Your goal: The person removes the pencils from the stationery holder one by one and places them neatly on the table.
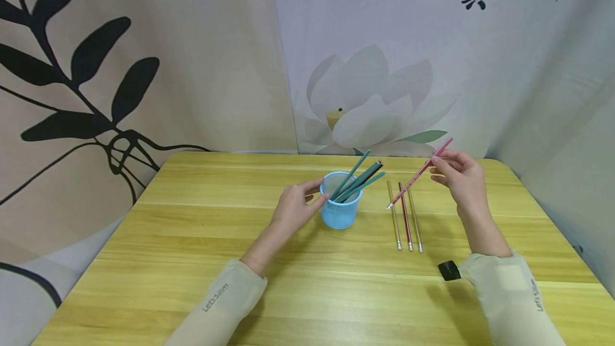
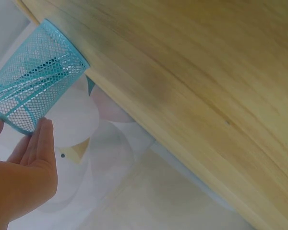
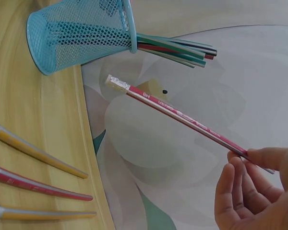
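A light-blue mesh pen holder (image 1: 340, 215) stands upright on the table with several pencils (image 3: 182, 50), mostly green, leaning out over its right rim. My left hand (image 1: 297, 204) holds the holder at its left rim, thumb on the near side and fingers behind. In the left wrist view those fingers (image 2: 44, 141) touch the rim. My right hand (image 1: 465, 179) pinches a red pencil (image 3: 177, 115) near one end between thumb and fingers. That pencil slants down toward the holder, its white eraser end lowest, above the pencils on the table.
Three pencils lie side by side to the right of the holder: a yellow one (image 1: 394, 220), a red one (image 1: 405, 220) and another yellow one (image 1: 415, 223). The wooden table (image 1: 202, 239) ends at a printed curtain (image 1: 230, 57) behind. A black band piece (image 1: 449, 270) hangs at my right sleeve.
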A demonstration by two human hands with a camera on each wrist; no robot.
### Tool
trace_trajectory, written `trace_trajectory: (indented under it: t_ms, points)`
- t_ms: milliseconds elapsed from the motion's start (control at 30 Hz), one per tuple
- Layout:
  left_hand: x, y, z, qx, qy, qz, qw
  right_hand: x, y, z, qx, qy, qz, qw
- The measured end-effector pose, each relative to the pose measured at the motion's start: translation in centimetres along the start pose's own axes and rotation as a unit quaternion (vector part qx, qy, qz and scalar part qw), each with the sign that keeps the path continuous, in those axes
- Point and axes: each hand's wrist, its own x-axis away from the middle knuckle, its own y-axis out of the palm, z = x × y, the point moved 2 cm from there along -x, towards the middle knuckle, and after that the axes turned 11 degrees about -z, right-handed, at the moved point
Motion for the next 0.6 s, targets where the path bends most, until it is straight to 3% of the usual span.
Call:
trace_trajectory:
  t_ms: [600]
  points:
    - [0.0,0.0,0.0,0.009,0.001,-0.001,1.0000,-0.2,-1.1,1.5,0.000,0.035,-0.001,0.9994]
